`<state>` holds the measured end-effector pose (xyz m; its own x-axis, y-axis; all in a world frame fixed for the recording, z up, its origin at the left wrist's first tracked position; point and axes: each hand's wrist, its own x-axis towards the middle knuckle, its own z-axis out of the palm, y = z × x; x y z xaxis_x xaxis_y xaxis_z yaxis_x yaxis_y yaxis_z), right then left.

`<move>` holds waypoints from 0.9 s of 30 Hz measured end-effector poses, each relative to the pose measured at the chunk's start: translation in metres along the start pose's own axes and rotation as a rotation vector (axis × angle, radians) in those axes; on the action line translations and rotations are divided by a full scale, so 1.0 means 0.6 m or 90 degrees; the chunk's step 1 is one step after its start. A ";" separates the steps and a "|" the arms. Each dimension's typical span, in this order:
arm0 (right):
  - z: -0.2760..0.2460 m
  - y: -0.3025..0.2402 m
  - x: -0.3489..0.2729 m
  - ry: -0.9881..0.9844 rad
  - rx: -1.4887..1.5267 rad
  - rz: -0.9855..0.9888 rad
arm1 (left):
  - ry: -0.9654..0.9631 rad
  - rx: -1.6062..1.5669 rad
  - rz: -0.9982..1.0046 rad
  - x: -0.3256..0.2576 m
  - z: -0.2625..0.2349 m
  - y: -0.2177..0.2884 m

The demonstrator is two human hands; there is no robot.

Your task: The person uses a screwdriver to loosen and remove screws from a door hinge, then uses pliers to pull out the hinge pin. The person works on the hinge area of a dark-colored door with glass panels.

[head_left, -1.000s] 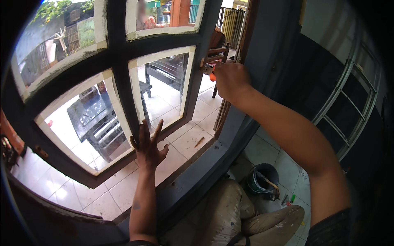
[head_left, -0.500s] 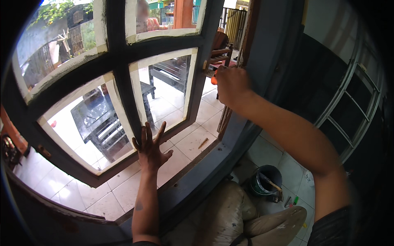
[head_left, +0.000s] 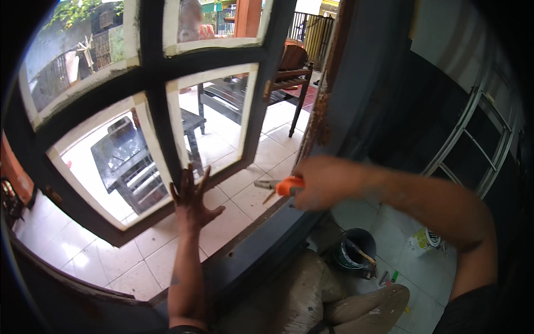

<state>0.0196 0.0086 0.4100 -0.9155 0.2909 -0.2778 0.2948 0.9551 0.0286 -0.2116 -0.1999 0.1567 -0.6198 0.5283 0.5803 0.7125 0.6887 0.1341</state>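
Note:
A dark-framed window sash [head_left: 211, 60] with taped glass panes stands swung outward in front of me. My left hand [head_left: 192, 205] is at its lower rail, fingers spread, seemingly resting against the wood. In my right hand [head_left: 324, 181] is a pair of pliers [head_left: 285, 186] with orange handles. Their metal jaws point left, above the sill and apart from the sash. A small hinge plate [head_left: 267, 88] shows on the sash's right edge. The fingers of my right hand are partly hidden behind its back.
Below on the right stand a dark bucket [head_left: 340, 257] with a brush in it and a white can [head_left: 421, 242]. The window sill [head_left: 245, 253] runs between me and the tiled floor outside. A wooden bench [head_left: 295, 75] and a person [head_left: 191, 25] are beyond the glass.
My right hand has come down and away from the sash's right edge with the pliers, whose jaws now show. The sash and my left hand have shifted slightly left in view.

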 end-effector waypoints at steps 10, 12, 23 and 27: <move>0.153 0.095 -0.228 0.111 0.510 0.132 | 0.169 0.013 -0.085 -0.007 -0.004 0.002; 0.198 0.093 -0.238 0.122 0.786 0.121 | 0.247 0.002 -0.019 0.009 -0.022 0.025; 0.143 0.086 -0.165 0.172 1.119 -0.102 | 0.196 0.149 -0.054 0.024 -0.009 0.044; 0.176 0.074 -0.117 0.356 0.937 -0.153 | 0.260 0.072 -0.028 0.026 -0.009 0.066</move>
<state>0.1257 0.0250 0.3295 -0.8605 0.4476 0.2433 -0.1734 0.1918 -0.9660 -0.1912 -0.1670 0.1756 -0.4522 0.2727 0.8492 0.6329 0.7690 0.0901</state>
